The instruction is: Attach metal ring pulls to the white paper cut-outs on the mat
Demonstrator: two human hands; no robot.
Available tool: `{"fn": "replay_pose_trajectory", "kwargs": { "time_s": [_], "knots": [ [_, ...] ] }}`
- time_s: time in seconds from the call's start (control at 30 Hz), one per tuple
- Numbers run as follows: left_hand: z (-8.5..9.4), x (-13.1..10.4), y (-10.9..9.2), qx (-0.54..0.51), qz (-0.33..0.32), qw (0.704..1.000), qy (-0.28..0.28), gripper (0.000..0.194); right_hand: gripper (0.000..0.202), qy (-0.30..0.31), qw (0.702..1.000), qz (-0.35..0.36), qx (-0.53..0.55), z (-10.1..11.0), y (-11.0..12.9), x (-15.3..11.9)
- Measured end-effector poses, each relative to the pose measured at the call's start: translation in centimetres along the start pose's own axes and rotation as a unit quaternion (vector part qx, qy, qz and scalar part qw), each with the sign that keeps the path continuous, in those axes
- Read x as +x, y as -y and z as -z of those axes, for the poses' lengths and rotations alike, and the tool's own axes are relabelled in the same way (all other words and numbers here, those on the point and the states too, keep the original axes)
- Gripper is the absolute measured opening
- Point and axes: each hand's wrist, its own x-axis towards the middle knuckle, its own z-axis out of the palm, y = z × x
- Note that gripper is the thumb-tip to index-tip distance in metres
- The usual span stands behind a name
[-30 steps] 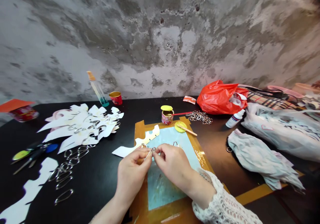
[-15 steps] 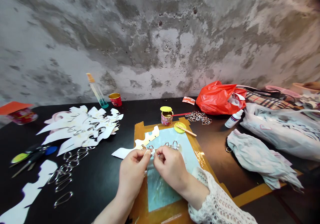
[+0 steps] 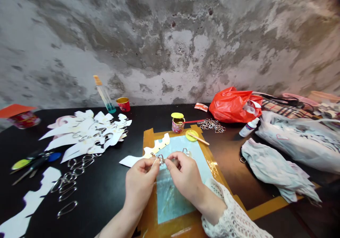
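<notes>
Over the pale blue sheet [image 3: 174, 209], my left hand [image 3: 139, 183] is closed in a pinch on a small white piece with a silver metal ring [image 3: 160, 157] at its top. My right hand [image 3: 186, 177] faces it, thumb and forefinger pinched close beside the ring; what lies between those fingertips is too small to make out. Behind my left fingers is a notched white cut-out [image 3: 129, 160] with a yellowish notched edge. Another metal ring [image 3: 185, 150] stands up just beyond my right knuckles, its base partly hidden.
A small tin [image 3: 177, 125] with a yellow lid stands behind the sheet, near a wooden stick [image 3: 200, 139] on a yellow disc. Loose rings [image 3: 211, 125] lie farther right, by a red bag [image 3: 231, 105] and white bottle [image 3: 249, 127]. White cut-outs [image 3: 79, 139] and scissors [image 3: 32, 169] lie left.
My right hand has opened slightly at the knuckles and tilted, staying near the left fingertips. My left hand has barely moved. The camera view has shifted slightly.
</notes>
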Motion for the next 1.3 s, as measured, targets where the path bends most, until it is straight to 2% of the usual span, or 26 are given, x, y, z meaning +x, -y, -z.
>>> {"fn": "replay_pose_trajectory", "kwargs": {
  "time_s": [0.33, 0.57, 0.77, 0.97, 1.3],
  "knots": [
    [-0.3, -0.7, 0.0, 0.032, -0.05, 0.998, 0.002, 0.02, 0.012, 0.028, 0.996, -0.063, -0.055, 0.4, 1.7, 1.2],
    [-0.4, -0.9, 0.3, 0.049, -0.097, 0.994, -0.007, 0.017, 0.015, 0.027, 0.996, -0.059, -0.066, 0.1, 1.8, 1.2],
    [-0.7, -0.6, 0.0, -0.019, -0.034, 0.999, 0.003, 0.028, 0.014, 0.002, 0.999, -0.039, -0.006, -0.5, 0.3, 0.5],
    [-0.5, -0.3, 0.1, -0.032, 0.031, 0.999, 0.018, 0.036, 0.014, -0.003, 0.999, -0.048, 0.015, -0.7, -0.4, 0.4],
    [-0.6, -0.5, 0.4, -0.119, 0.053, 0.991, 0.022, 0.034, 0.014, -0.017, 0.998, -0.048, 0.038, -0.7, 0.2, 0.6]
  ]
}}
